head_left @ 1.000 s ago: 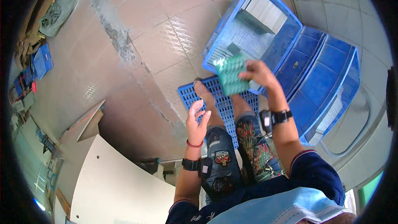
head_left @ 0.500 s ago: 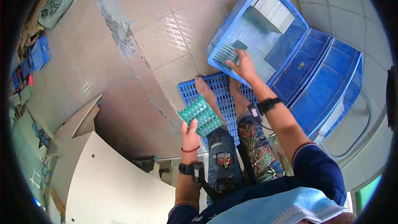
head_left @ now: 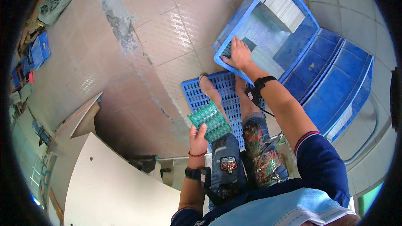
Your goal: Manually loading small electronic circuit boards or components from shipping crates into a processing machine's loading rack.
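Pinching one green panel (head_left: 212,121) by its edge: my left hand (head_left: 198,141); slack hold could drop it. My right hand (head_left: 240,55), inside blue crate (head_left: 295,49): grip hidden, cannot tell.

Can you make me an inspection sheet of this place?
Surface: brown tiled floor with a grey strip; blue slotted platform underfoot.
Things: green board; blue bin holding a pale stack.
Clutter: grey bag or cloth, top left.
Hands: left hand grips the green board; right hand is in the blue bin, grip unclear.
Cables: thin dark cable near the right wrist.
Surroundings: white tabletop, left; tiled wall, right.
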Demonstrator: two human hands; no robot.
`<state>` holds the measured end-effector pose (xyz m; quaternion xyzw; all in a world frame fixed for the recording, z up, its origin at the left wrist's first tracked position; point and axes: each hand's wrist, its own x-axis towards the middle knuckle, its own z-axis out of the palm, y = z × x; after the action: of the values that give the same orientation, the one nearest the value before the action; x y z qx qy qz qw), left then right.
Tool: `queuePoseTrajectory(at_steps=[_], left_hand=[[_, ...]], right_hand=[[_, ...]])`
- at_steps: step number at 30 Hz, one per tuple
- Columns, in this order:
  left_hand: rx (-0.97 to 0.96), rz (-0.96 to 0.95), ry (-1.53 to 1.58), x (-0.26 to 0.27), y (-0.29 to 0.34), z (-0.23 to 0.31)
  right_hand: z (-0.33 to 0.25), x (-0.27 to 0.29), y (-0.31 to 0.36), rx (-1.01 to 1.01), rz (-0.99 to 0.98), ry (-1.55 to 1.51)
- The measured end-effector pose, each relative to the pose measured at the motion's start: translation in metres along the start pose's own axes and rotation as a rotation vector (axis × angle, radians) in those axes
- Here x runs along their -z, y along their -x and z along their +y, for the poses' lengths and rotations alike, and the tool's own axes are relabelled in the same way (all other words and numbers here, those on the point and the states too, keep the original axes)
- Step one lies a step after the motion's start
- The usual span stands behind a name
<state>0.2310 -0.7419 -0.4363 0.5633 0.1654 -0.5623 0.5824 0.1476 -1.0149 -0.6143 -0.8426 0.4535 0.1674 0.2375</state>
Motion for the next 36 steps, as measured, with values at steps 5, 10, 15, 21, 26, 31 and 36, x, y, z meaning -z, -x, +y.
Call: queuePoseTrajectory(at_steps=[5,10,15,21,26,31,36], left_hand=[[-0.009,-0.001,-0.007,0.000,0.001,-0.001],[-0.020,-0.004,0.019,0.002,0.003,-0.004],[-0.012,0.047,0.055,-0.013,0.005,-0.001],[-0.021,0.021,0.014,-0.006,0.005,-0.011],[-0.007,0.043,0.016,-0.005,0.006,-0.012],[-0.023,0.028,-0.028,-0.003,0.004,-0.016],[-0.004,0.006,0.047,-0.004,0.002,-0.017]], right_hand=[[0.017,0.008,-0.010,-0.048,-0.032,-0.176],[0.036,0.003,-0.021,-0.018,-0.047,-0.286],[0.039,-0.006,-0.020,0.051,0.029,-0.384],[0.061,0.001,-0.043,-0.160,-0.130,-0.780],[0.053,-0.013,-0.061,-0.241,-0.091,-0.538],[0.068,-0.028,-0.072,-0.416,-0.219,-0.936],[0.068,-0.023,-0.068,-0.412,-0.200,-0.887]])
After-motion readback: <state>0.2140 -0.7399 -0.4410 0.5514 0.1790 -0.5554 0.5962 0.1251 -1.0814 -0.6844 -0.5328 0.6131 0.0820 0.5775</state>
